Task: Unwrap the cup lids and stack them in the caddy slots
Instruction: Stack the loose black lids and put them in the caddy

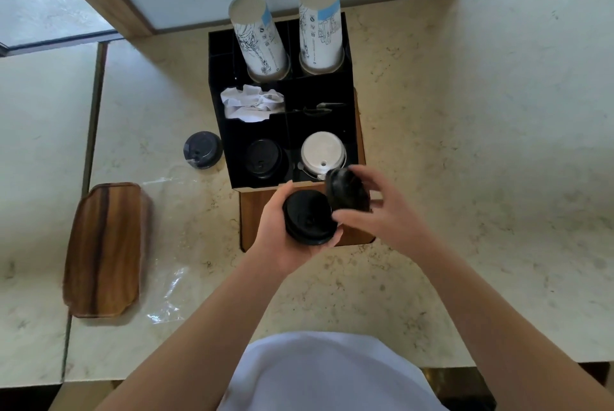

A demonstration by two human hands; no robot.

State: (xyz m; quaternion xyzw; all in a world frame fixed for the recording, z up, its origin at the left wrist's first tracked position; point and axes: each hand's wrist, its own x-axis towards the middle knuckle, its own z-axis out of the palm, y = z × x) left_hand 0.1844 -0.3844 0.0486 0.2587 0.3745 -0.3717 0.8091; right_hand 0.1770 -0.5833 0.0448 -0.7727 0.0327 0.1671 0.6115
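Item 1, left hand point(282, 228), centre of frame: I see it cupped under a short stack of black lids point(309, 218), fingers curled round the rim from below.

Item 2, right hand point(372, 208), just right of the first: fingers and thumb pinch a separate black lid bundle point(347, 189), tilted on edge and touching the stack. It looks glossy (possibly film still on it; too blurred to say).

Handling, my judgement: thin moulded plastic, very light, springy, slick where wrapped. Take hold at the rim, not the dome, and squeeze gently so nested lids do not pop apart.

Item 3, caddy point(349, 95), black, above the hands: lower left slot holds black lids point(262, 158), lower right slot holds white lids point(323, 151); crumpled paper point(252, 103) in the middle left slot, two paper cup stacks point(259, 42) at the back.

Item 4, surface point(465, 111), left half of frame: one wrapped black lid pack point(202, 150) just beside the caddy, loose clear film point(169, 294) and a wooden tray point(104, 249) lower left.
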